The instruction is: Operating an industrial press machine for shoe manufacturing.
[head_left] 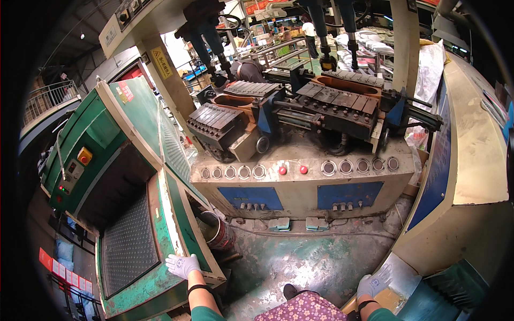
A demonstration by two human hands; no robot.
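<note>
- A big beige press machine [300,184] is filling the middle of the room, standing straight ahead of the person across a stained concrete floor [316,262]; two dark ribbed clamp blocks, one on the left [217,124] and one on the right [342,104], are sitting on top of it under hydraulic rods.
- To the left, a green conveyor oven [107,155] is sitting with its dark tunnel mouth facing the person, and a grey studded belt [128,243] is running out of that mouth toward the near edge.
- To the right, a long cream-topped cabinet with a blue side [471,150] is curving along the rim of the view.
- Across the press front, a row of round silver buttons is showing with two red buttons [293,170] between them, and two blue panels [348,193] are sitting beneath.
- Two pale foot pedals [297,223] are lying on the floor at the foot of the press.
- A worn bucket [217,231] is standing in the gap between the oven and the press.
- The left hand [182,265], in a white glove, is resting open and flat on the oven's chipped green frame, just beside the belt's near corner.
- The right hand [373,283], also gloved in white, is lying with fingers spread on a grey sloping metal surface [401,273] at the foot of the right cabinet, gripping nothing.
- A yellow box with a red knob [84,155] is showing on the oven's left side.
</note>
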